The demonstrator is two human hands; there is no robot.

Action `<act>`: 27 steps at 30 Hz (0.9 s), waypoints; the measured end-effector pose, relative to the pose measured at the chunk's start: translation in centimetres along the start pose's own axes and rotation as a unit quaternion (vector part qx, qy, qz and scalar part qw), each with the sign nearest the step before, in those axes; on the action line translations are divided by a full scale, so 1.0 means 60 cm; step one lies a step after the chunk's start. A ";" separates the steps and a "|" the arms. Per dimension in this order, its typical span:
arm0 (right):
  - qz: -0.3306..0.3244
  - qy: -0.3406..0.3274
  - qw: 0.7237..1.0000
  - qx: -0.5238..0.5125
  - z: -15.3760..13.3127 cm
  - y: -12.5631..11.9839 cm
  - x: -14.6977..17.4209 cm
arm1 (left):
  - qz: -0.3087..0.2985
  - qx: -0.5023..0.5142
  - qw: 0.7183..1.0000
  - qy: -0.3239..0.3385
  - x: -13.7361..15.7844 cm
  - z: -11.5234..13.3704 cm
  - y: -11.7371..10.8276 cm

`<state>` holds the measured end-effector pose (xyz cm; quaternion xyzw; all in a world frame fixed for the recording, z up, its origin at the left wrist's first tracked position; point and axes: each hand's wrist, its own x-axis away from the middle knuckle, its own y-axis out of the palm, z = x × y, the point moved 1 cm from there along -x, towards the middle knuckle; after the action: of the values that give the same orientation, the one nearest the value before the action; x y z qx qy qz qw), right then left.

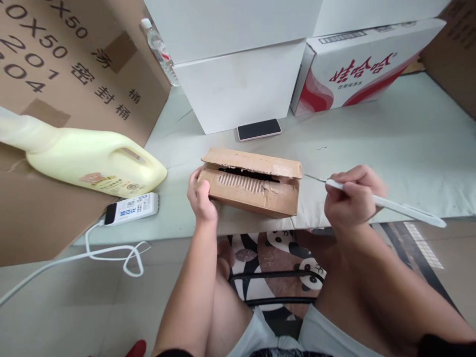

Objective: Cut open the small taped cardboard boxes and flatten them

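A small brown cardboard box [256, 198] sits near the front edge of the table. Its top is slit lengthwise, leaving a dark gap, and torn paper exposes a strip of corrugation. My left hand [203, 196] grips the box's left end, thumb at the near corner and fingers around the side. To the right of the box, my right hand [351, 193] is closed around a white-handled knife [409, 212]. Its thin blade points left towards the box's right end, apart from it. The right hand is slightly blurred.
Behind the box lie a phone [259, 130], white cartons [241, 84] and a red-and-white carton [357, 74]. At left are a pale yellow jug [85, 153], a white power bank [132, 209] with its cable [111, 250], and a large cardboard box [74, 64]. A plastic bottle [160, 52] stands behind.
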<state>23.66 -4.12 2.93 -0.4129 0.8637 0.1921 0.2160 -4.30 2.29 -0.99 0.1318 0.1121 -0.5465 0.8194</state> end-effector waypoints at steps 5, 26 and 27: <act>0.010 0.098 0.995 0.022 0.027 0.010 -0.017 | 0.005 -0.006 1.000 0.012 0.001 0.002 0.003; -0.202 -0.006 0.975 0.098 0.003 0.028 0.037 | 0.080 -0.109 0.979 0.153 -0.017 0.030 0.009; -0.206 -0.012 0.973 0.104 0.003 0.028 0.038 | 0.079 -0.116 0.978 0.153 -0.020 0.029 0.009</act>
<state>21.08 -4.46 1.83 -0.5546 0.7728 0.0578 0.3030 -4.19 2.91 1.10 0.1263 0.2881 -0.4365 0.8429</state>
